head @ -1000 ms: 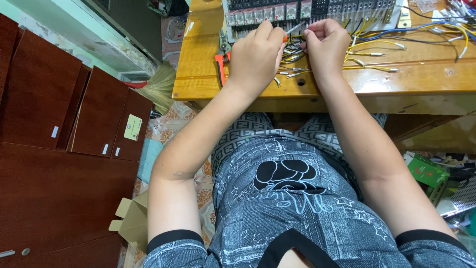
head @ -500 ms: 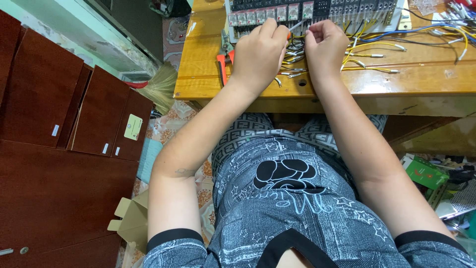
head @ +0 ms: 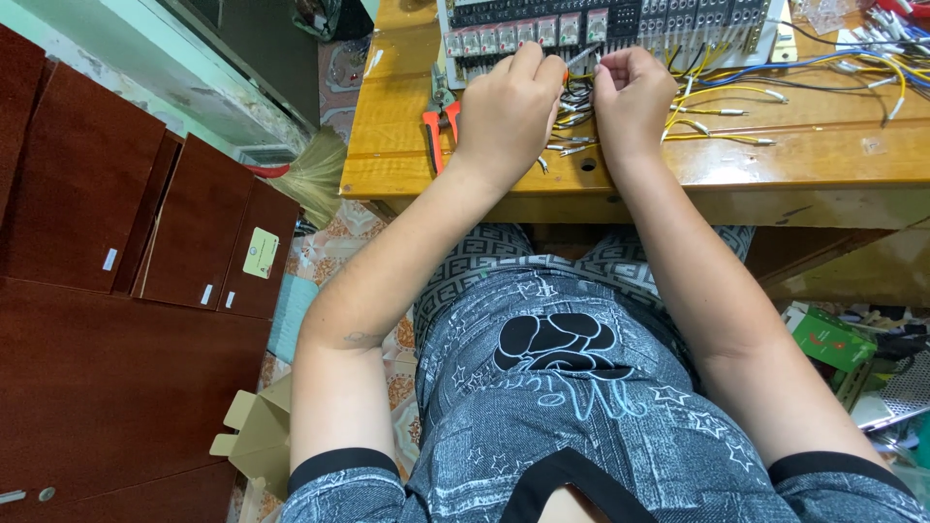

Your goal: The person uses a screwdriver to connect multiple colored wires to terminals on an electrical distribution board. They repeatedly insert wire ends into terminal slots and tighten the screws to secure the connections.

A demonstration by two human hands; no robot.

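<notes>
Wooden desk (head: 833, 155)'s near edge props both wrists; left hand (head: 509, 102) and right hand (head: 632, 92) pinch thin black wires (head: 573, 97) steady beside the grey terminal board (head: 601, 24).

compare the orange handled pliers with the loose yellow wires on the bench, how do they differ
The orange-handled pliers are one rigid tool, lying beside the left hand; the yellow wires are thin, bendy strands, fanned out beside the right hand. Both rest untouched on the wooden bench.

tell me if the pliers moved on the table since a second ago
No. The pliers lie at the same spot beside the left hand, just below the panel's left corner; only the camera shifted.
</notes>
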